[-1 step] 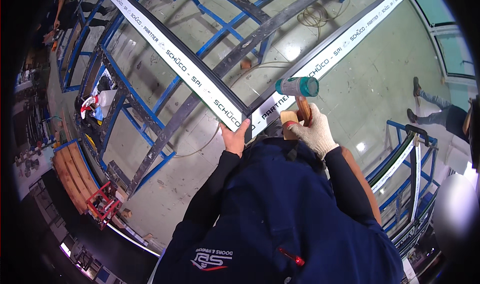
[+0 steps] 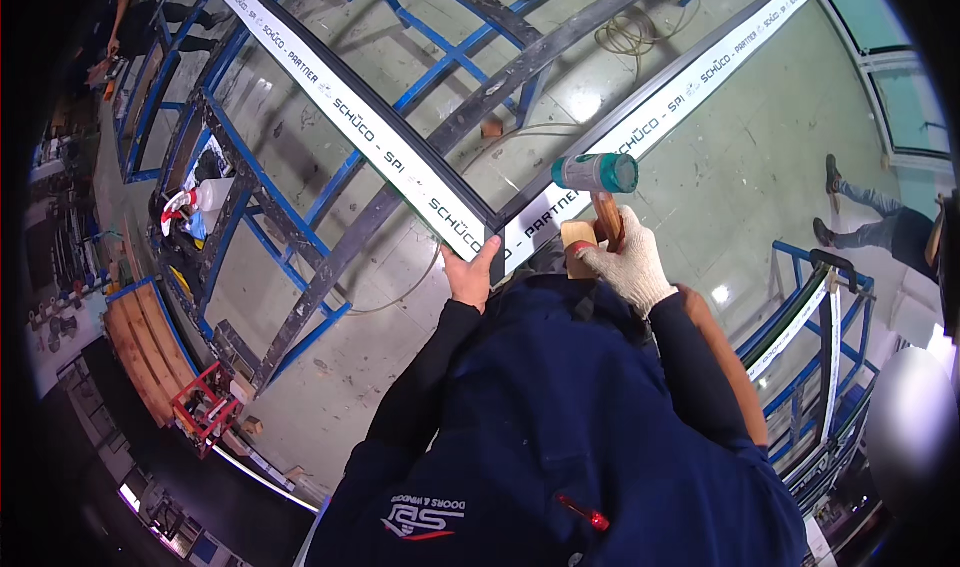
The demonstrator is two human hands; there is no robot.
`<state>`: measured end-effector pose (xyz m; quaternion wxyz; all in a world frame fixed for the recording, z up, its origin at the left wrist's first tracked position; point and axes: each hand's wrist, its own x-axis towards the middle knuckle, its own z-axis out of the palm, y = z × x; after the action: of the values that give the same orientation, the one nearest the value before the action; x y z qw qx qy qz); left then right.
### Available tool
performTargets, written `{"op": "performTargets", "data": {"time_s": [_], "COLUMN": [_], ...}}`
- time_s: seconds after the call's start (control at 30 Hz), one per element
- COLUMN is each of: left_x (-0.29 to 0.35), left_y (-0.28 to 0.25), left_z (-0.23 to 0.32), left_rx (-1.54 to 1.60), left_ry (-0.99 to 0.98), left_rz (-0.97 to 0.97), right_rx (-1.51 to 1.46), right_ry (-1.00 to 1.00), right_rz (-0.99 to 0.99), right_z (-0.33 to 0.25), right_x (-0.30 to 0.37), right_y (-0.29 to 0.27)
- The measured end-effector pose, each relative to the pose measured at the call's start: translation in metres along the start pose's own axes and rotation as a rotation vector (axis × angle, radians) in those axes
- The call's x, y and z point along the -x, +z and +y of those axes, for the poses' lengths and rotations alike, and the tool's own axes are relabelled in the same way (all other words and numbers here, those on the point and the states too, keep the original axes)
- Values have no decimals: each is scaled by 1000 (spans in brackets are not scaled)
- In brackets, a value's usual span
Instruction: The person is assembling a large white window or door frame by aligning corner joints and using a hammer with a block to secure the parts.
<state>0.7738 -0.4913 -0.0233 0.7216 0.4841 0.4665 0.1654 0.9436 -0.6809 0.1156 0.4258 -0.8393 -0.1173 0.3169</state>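
Two long window-frame profiles with white printed film, a left one [image 2: 345, 117] and a right one [image 2: 690, 97], meet at a corner close to my body. My bare left hand [image 2: 468, 275] is closed around that corner, its thumb lying on the joint. In my right hand [image 2: 630, 267], which wears a pale knit glove, is a mallet [image 2: 595, 173] with a teal-and-grey head and a wooden handle. The same hand also holds a small wooden block [image 2: 577, 247] beside the handle. The mallet head hangs over the right profile.
Blue-and-black metal trestles [image 2: 450, 57] stand under the profiles. A spray bottle [image 2: 205, 197] sits at the left, above stacked wooden planks [image 2: 145, 347]. A coiled hose [image 2: 630, 37] lies on the floor. Another person [image 2: 890, 222] is at the right, near a rack [image 2: 830, 337] with more profiles.
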Motion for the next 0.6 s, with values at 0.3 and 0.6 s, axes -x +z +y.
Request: {"op": "performTargets", "data": {"time_s": [0.3,0.6], "left_x": [3,-9], "left_y": [-9,-28], "left_z": [13,45], "left_rx": [-314,-861], "left_ry": [29,637], "left_rz": [-38,217], "right_rx": [158,-29], "right_ry": [-103,-146], "right_rz": [-29,80], "right_z": [-17,-39], "right_x": [-23,-22], "right_y": [9,40]}}
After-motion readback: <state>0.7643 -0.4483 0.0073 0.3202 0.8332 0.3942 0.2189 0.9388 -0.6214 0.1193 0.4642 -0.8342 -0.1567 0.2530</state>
